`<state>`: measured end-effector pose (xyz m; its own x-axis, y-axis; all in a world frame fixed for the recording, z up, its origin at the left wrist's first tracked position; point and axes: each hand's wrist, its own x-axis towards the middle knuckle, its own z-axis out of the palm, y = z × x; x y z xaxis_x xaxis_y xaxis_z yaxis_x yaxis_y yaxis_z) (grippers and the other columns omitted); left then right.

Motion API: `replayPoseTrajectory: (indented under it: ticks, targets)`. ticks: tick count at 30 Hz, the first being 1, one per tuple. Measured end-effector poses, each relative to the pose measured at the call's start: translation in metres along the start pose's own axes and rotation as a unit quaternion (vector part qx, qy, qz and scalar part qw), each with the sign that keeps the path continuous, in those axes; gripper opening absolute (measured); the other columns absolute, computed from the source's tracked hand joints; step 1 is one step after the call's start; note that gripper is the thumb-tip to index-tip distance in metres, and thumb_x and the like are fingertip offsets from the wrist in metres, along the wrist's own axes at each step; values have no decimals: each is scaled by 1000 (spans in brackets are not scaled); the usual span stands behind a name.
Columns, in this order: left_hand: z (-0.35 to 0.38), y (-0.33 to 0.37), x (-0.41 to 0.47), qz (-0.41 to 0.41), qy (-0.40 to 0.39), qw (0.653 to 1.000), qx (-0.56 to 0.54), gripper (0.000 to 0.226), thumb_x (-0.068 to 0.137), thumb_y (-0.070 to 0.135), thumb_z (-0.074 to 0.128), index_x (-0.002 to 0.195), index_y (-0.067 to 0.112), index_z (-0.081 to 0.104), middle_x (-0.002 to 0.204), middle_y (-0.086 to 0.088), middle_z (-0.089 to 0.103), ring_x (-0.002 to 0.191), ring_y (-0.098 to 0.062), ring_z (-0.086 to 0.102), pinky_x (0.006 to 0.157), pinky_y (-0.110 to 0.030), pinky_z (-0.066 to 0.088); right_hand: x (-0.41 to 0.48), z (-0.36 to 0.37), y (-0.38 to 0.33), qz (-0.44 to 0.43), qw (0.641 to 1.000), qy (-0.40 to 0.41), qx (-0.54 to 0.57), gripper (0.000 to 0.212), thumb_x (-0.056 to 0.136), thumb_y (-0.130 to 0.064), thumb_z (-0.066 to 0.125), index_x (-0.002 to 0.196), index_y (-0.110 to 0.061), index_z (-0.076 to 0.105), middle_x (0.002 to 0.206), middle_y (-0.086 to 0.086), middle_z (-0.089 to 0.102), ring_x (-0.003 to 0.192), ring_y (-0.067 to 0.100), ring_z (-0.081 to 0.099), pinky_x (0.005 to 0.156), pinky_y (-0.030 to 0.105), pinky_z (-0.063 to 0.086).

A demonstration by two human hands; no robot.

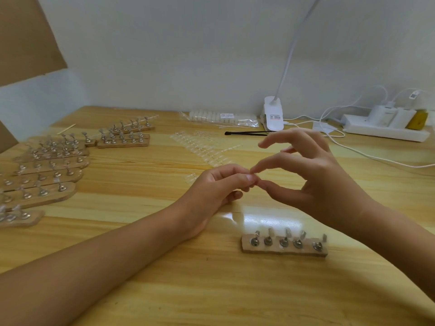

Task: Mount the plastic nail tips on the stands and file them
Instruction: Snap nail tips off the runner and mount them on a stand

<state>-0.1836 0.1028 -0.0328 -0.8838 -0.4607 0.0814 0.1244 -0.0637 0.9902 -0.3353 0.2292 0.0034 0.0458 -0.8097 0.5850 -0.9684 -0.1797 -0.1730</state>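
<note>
Wooden table w/ stand near front; left hand curled, right hand thumb+index meeting its fingertips, can't tell if anything's pinched btwn them.

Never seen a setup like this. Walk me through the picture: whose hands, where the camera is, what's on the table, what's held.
There is no machine: a person works with bare hands, and the one camera sits on their head, looking forward and down. The left hand and right hand meet fingertip to fingertip above the wooden table, as if pinching something tiny. It is too small and clear to make out. Nearest lies a wooden strip with five metal stands, most seemingly carrying pale tips. At the left lie rows of more strips. Behind the hands are loose clear nail tips, a bag of tips, a white clip lamp and a power strip.
</note>
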Motion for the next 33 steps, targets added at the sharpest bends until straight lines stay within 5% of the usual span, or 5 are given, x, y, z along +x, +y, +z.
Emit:
replayPoseTrajectory:
  ticks: [7, 11, 14, 25, 33]
  targets:
    - [1, -1, 1, -3, 6, 1000, 17, 17, 84, 32, 61, 74, 28, 75, 81, 11, 65, 86, -4, 57, 82, -25, 44, 1, -2, 0, 37, 998, -26, 48, 25, 79, -41, 67, 93, -22, 73, 126, -3, 55, 124, 21, 40, 103, 12, 27]
    - [2, -1, 2, -9, 32, 999, -26, 25, 85, 36, 56, 76, 25, 76, 83, 10, 66, 85, -4, 58, 79, -23, 47, -6, -12, -7, 84, 989, -13, 120, 22, 78, -49, 67, 89, -30, 70, 125, -15, 53, 129, 16, 42, 105, 27, 32]
    - [1, -1, 3, -12, 32, 999, -36, 26, 86, 35, 54, 78, 24, 77, 81, 11, 66, 84, -3, 58, 78, -22, 48, -25, -14, -16, 76, 988, -30, 132, 18, 78, -54, 67, 89, -40, 67, 125, -24, 50, 126, 10, 45, 96, 15, 37]
    - [0, -3, 3, -5, 13, 1000, -18, 23, 87, 32, 55, 82, 25, 76, 88, 9, 67, 88, -4, 59, 78, -19, 49, -46, 7, -25, 30, 996, -66, 52, 27, 85, -49, 60, 88, -26, 72, 125, -9, 54, 122, 13, 41, 98, 26, 37]
    - [0, -3, 3, -4, 12, 1000, -22, 21, 86, 32, 57, 82, 24, 76, 87, 8, 67, 89, -6, 58, 80, -20, 50, -46, 10, -28, 8, 998, -63, 25, 25, 86, -47, 61, 86, -25, 73, 124, -7, 56, 123, 16, 42, 102, 19, 32]
